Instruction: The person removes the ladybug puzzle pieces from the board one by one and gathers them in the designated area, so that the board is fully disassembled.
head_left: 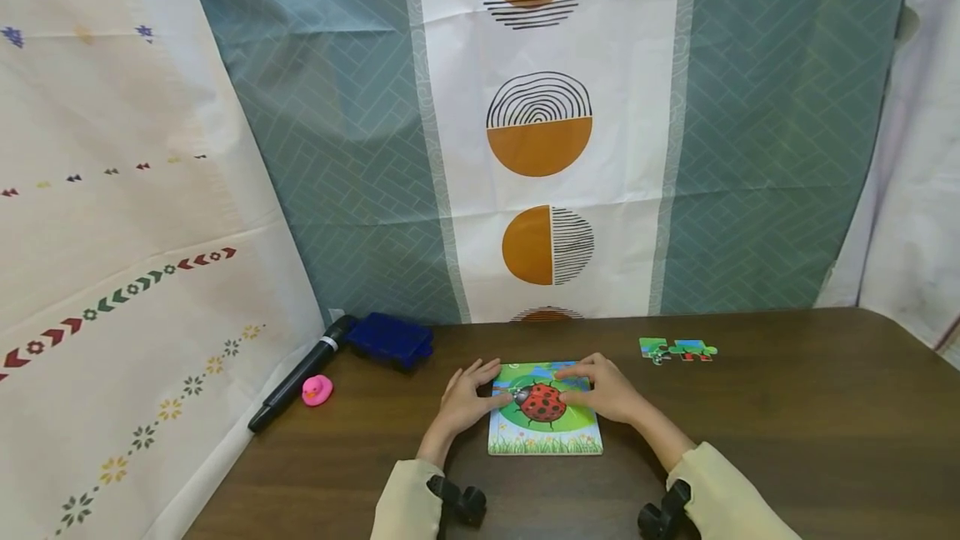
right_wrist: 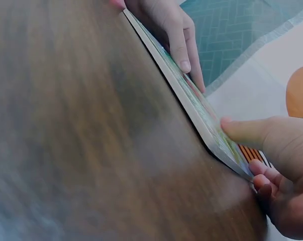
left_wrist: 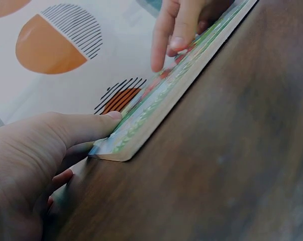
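A square ladybug puzzle board (head_left: 545,442) lies flat on the wooden table, its picture up and its grass border towards me. My left hand (head_left: 467,401) holds its left side, the thumb (left_wrist: 93,125) resting on the top face and the other fingers along the edge. From the right side my right hand (head_left: 606,392) grips the board, with its thumb (right_wrist: 246,128) on the picture and curled fingertips (right_wrist: 260,179) at the side edge. Both thumbs point inward near the red ladybug. The pale, thick front edge of the board shows in both wrist views.
Several loose jigsaw pieces (head_left: 678,350) lie at the back right of the table (head_left: 795,423). On the left are a pink rubber duck (head_left: 317,390), a large black marker-shaped object (head_left: 300,377) and a dark blue object (head_left: 390,338). A patterned curtain (head_left: 540,257) hangs behind the table.
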Demonstrator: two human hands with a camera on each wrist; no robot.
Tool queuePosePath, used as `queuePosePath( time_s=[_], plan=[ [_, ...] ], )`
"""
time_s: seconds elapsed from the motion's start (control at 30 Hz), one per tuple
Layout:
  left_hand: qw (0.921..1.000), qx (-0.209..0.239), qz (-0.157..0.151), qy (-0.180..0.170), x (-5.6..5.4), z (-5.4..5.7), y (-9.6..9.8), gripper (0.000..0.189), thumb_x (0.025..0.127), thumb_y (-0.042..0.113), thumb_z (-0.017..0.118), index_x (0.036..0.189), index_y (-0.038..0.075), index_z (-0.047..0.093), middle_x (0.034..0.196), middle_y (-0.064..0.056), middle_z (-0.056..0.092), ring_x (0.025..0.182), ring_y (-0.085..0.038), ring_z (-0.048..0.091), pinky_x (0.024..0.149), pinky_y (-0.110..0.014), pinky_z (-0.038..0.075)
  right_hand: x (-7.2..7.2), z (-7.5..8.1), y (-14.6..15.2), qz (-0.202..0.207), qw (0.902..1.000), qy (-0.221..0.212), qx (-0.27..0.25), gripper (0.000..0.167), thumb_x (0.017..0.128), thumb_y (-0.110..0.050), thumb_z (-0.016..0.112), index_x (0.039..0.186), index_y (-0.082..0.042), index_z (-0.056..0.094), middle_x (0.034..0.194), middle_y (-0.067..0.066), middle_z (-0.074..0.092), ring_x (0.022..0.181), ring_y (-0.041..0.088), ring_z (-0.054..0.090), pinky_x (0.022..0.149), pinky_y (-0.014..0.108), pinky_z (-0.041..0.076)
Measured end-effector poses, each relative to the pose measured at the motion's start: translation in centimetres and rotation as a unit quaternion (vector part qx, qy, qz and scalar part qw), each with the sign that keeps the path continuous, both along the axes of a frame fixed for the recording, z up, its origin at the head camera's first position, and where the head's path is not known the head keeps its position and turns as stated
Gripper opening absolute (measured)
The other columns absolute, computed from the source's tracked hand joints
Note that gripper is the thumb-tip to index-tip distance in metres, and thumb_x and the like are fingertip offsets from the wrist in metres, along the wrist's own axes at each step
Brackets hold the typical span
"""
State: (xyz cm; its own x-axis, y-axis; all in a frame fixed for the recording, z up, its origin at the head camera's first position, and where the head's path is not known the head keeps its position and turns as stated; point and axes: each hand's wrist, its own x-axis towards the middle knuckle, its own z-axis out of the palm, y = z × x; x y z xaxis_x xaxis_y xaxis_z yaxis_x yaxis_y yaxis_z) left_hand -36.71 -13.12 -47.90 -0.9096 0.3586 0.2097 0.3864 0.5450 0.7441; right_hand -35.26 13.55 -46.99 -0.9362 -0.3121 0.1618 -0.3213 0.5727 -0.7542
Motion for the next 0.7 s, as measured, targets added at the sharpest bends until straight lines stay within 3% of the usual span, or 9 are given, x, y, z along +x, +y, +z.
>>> queuePosePath(
  time_s=[0.27,0.53,0.7],
  plan=[
    [0.9998,-0.007,0.006,-0.019,-0.5,-0.2,-0.2,0.063,0.086,0.027,0.074,0.140,0.002,0.053,0.151,-0.010,0.047,0.148,-0.038,0.026,0.122,-0.062,0.004,0.2,0.1,-0.6,-0.013,0.9997,-0.005,0.022,0.026,0.088,-0.022,0.073,0.113,-0.013,0.074,0.110,0.012,0.044,0.102,0.027,0.043,0.075,0.034,0.036],
    [0.9995,-0.008,0.013,-0.027,-0.4,0.0,-0.3,0.063,0.086,0.028,0.074,0.141,0.004,0.053,0.152,-0.007,0.047,0.149,-0.035,0.026,0.123,-0.060,0.004,0.6,0.2,-1.2,-0.028,0.9995,-0.012,0.012,0.021,0.088,-0.015,0.072,0.109,-0.013,0.073,0.129,0.023,0.037,0.119,0.042,0.034,0.091,0.057,0.039],
    [0.9995,-0.008,0.013,-0.029,-0.5,0.0,0.0,0.063,0.085,0.028,0.074,0.140,0.005,0.054,0.151,-0.007,0.047,0.149,-0.035,0.026,0.122,-0.061,0.005,0.6,0.1,-1.1,-0.030,0.9995,-0.004,0.006,0.016,0.088,-0.014,0.072,0.104,-0.015,0.071,0.133,0.024,0.040,0.123,0.044,0.030,0.092,0.061,0.038]
  ],
)
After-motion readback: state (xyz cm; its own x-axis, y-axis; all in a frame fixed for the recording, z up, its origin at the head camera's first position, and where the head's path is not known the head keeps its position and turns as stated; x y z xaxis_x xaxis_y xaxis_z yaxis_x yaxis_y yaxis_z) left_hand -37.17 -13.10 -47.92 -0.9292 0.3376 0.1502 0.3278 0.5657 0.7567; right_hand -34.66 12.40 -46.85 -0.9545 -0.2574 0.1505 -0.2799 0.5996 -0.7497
